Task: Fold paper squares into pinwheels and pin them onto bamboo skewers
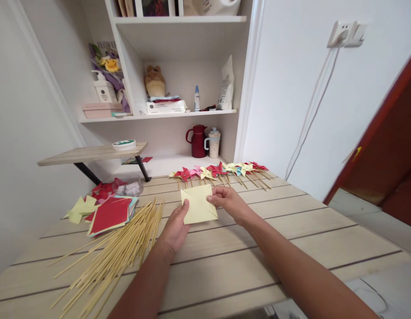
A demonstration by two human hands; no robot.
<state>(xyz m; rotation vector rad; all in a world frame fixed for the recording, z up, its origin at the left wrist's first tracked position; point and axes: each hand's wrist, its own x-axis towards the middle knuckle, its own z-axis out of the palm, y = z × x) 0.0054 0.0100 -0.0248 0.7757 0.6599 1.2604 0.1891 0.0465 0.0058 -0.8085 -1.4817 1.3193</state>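
Observation:
A pale yellow paper square (199, 204) with diagonal creases is held just above the wooden table (292, 230). My left hand (175, 230) pinches its lower left edge with the thumb on top. My right hand (229, 203) grips its right corner between thumb and fingers. Beyond the paper, a row of finished paper pinwheels (222, 170) in red, pink, yellow and blue lies on the table with their sticks pointing toward me.
A heap of thin bamboo sticks (119, 252) lies at the left front. A stack of red and yellow paper squares (109, 213) sits behind it. A small raised wooden stand (92, 153) and white shelves (179, 113) with a red jug (198, 141) stand at the back.

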